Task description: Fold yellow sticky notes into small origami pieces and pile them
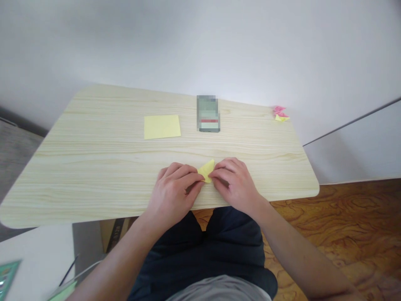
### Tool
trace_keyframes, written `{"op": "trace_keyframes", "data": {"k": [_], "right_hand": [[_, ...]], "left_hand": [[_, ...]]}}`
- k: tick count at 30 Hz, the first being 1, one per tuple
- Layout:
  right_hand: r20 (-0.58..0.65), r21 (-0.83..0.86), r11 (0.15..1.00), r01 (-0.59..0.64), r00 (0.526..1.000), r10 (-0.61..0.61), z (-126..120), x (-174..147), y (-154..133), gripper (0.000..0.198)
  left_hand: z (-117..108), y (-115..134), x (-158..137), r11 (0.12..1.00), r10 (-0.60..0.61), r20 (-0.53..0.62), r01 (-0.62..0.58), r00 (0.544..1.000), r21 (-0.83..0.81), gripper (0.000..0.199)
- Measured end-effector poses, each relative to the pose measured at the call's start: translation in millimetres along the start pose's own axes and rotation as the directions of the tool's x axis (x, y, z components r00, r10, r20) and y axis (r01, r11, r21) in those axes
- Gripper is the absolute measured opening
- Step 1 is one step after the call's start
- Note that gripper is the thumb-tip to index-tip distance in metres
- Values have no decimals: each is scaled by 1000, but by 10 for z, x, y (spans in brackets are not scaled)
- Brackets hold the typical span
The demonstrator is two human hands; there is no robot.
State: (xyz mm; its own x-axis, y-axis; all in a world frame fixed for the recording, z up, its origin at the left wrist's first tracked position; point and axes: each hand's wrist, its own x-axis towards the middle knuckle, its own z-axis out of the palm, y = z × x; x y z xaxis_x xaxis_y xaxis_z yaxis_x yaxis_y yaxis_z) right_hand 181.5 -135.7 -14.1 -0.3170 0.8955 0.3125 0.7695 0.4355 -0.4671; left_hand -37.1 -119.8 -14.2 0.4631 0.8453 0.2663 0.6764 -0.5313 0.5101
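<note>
A small folded piece of yellow paper (206,169) is held between both hands, close to the table's front edge. My left hand (176,187) pinches its left side between thumb and fingers. On the other side, my right hand (235,182) grips the paper's right edge, fingertips closed. One corner of the paper points up and away from me. Fingers cover its lower edges, so the full fold cannot be seen. Farther back lies a flat yellow paper sheet (162,126), touched by neither hand.
A phone-like device (208,113), its screen blurred, lies near the wooden table's (78,167) back edge. Crumpled pink and yellow paper (280,113) sits at the back right corner. A white wall (200,46) borders the table behind. Below left, a cardboard box (108,234) stands beside a white surface.
</note>
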Motion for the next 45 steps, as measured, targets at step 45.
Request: {"op": "trace_keyframes", "data": {"k": [45], "right_hand": [[-191,46,975,-218,956,222,174,-34,-312,6]], "left_hand": [[29,82,105,979,-186,14,184,983,87,12]]}}
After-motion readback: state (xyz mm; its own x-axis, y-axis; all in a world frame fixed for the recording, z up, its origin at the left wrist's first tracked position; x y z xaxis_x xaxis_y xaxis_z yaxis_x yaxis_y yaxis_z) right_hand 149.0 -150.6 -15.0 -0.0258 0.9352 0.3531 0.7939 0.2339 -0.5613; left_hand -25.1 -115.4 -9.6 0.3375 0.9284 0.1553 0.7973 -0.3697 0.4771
